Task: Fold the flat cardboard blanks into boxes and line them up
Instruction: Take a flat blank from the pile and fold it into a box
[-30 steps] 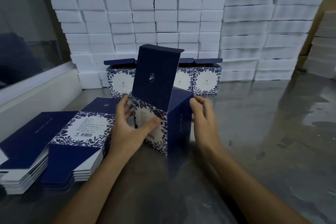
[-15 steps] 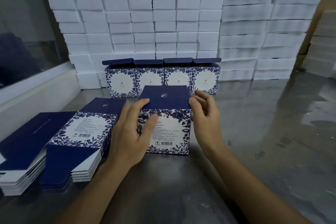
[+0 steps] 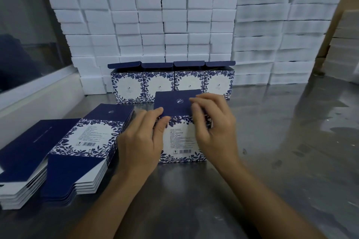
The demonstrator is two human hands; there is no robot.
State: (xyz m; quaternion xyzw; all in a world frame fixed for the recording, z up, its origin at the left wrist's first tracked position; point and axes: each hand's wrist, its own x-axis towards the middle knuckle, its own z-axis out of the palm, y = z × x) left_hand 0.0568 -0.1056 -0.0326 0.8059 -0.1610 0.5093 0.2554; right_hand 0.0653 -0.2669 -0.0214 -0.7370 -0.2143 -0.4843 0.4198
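Only the head view to go on here. There's a folded box [image 3: 182, 137] standing on the shiny metal table [image 3: 281, 141], right in front of the person, barcode panel facing the camera. Its dark navy top flap [image 3: 174, 103] is down over the opening, so can't see inside it at all. The left hand [image 3: 142, 139] is pressed against the box's left side, thumb and fingertips pinching the front edge of that flap. The right hand [image 3: 213, 128] is a bit blurry, fingers curled over the flap's right end and the box's right corner, gripping it.

Just behind sits a row of four finished boxes [image 3: 172, 83], side by side and touching, lids propped open at the back; the insides look dark, contents not visible. To the left, two stacks of flat blanks [image 3: 77, 147] lie on the table. A wall of white foam blocks [image 3: 174, 21] fills the background.
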